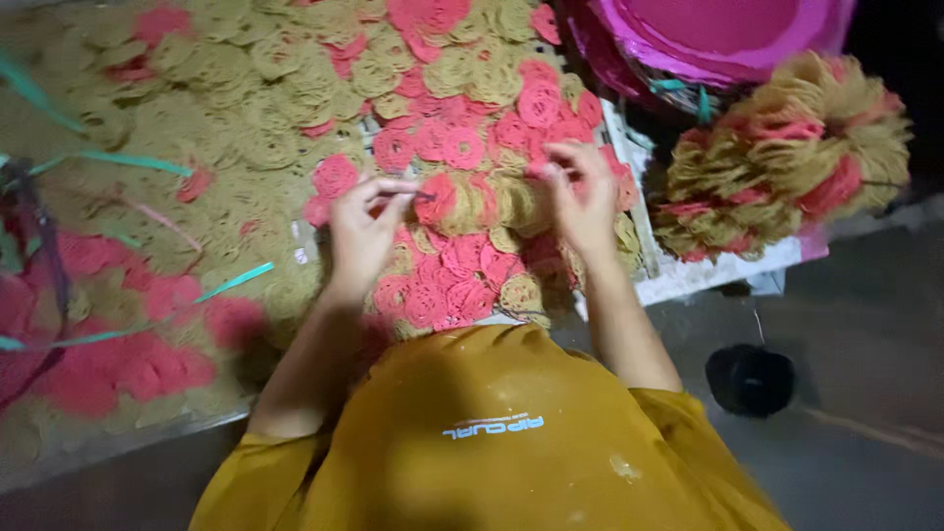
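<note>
A stacked roll of tan and pink lacy discs (487, 202) lies between both hands: the left hand (362, 234) pinches its left end with curled fingers, and the right hand (580, 202) closes around its right end. Beneath them, loose discs cover a mat (236, 147) spreading far and left, crossed by green strips (108, 159). A tied bundle (787, 157) sits on a white tray (708, 273) at right, just beyond which lies bare grey floor (865, 334).

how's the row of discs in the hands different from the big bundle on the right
The short row of pink and tan lacy discs is held edge-on between the left hand and right hand, above the spread discs; the big round bundle of pink and tan discs rests untouched on the white board. The row is straight and slim; the bundle is far bulkier and curls into a ring. Both mix the same two colours of stacked discs.
</note>
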Tool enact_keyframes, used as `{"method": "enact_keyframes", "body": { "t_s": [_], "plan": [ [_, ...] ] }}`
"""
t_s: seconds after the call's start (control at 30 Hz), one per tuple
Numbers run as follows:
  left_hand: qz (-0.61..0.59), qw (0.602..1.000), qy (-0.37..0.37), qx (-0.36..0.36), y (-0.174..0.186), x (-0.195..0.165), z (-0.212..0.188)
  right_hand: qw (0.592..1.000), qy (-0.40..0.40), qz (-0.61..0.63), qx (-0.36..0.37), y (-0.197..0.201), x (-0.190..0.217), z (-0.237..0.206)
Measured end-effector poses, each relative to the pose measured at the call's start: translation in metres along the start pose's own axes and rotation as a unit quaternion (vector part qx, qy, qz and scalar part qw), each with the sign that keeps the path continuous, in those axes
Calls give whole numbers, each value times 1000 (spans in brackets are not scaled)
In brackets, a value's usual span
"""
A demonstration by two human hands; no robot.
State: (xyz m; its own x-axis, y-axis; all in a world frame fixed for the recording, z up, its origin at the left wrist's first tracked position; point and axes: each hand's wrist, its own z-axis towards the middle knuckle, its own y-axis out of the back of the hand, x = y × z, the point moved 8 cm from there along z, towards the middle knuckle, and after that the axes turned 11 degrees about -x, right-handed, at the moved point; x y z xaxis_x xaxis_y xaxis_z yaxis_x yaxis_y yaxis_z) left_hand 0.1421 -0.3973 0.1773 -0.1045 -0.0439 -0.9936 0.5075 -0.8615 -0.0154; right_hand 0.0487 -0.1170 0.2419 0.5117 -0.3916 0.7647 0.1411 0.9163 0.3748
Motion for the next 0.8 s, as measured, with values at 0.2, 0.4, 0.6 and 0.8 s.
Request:
{"method": "enact_keyframes", "body": {
  "t_s": [0.2, 0.4, 0.6, 0.8],
  "plan": [
    [-69, 997, 29, -16, 16, 17, -6, 973, -84, -206, 59, 72, -67, -35],
    [-42, 999, -2, -33, 14, 29, -20, 975, -58, -193, 92, 59, -60, -95],
    [-44, 998, -8, -38, 5, 29, -44, 956, 4, -293, 19, 36, -26, -132],
    [-41, 999, 3, -32, -8, 2, -62, 983, -60, -173, -18, 52, -14, -131]
  ]
}}
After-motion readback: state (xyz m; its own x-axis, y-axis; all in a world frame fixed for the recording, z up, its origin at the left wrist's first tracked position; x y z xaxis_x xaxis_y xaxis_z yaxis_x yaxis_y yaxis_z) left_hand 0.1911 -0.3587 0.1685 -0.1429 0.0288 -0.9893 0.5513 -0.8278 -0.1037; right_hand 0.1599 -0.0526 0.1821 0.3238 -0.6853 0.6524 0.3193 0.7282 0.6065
